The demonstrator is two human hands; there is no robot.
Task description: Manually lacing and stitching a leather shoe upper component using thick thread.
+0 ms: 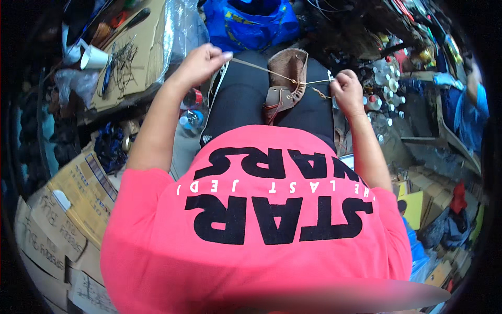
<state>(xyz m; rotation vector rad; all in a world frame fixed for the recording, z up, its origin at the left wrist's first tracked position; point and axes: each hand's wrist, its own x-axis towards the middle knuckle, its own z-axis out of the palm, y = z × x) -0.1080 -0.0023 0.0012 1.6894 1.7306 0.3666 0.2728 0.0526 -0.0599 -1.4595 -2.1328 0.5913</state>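
Note:
A brown leather shoe upper (280, 98) rests between my thighs, its pale suede inside facing up at the far end. Eyelets or stitch holes run along its curved edge. My left hand (203, 65) is closed in a pinch, out to the left of the upper, on a light-coloured cord (256, 66) stretched taut to that edge. On the other side, my right hand (348, 91) is closed around another length of cord running to the same spot. A twisted loop of cord hangs beside the upper, near my right hand. Reddish thread shows on the near part of the leather.
Beyond my knees stands a blue bag (251, 26). At the left, a cardboard-topped bench (137, 52) carries a white cup (94, 56) and tangled dark strands. Several plastic bottles (384, 83) crowd the right side. Cardboard boxes (83, 193) lie at the lower left.

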